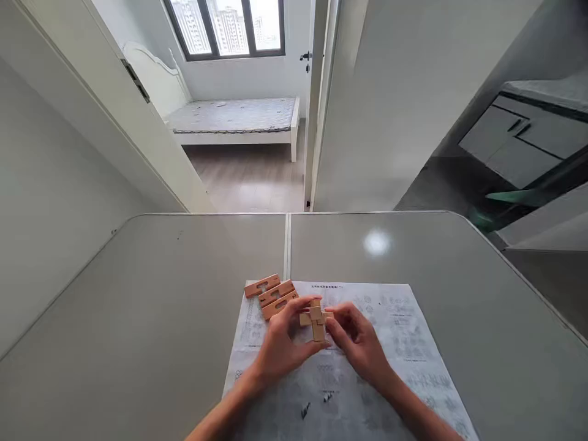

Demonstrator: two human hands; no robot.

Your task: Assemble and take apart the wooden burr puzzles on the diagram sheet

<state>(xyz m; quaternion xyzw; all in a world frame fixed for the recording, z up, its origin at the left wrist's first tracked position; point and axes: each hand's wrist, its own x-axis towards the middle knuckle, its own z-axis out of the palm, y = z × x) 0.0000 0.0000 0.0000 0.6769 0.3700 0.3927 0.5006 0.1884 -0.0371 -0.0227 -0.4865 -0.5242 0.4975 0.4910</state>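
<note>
Wooden puzzle (pixel 316 318) right between the hands, above the printed sheet (pixel 367 392) near its far edge! Its longer bar points away from the body; left hand (pixel 282 343) spans the ends, right hand (pixel 361 340) pinches the right-side stub. Pale, smooth, square-cut cross; redder slotted blocks (pixel 276 298) lie at the far-left corner.

wide room over the tabletop (pixel 114 324) to the left, more beyond and right of the flat printed sheet (pixel 404 340), slotted wooden pieces (pixel 266 299) obstructing just past the left hand (pixel 281 343), wooden cross (pixel 316 318) blocking the gap to the right hand (pixel 361 340)
</note>
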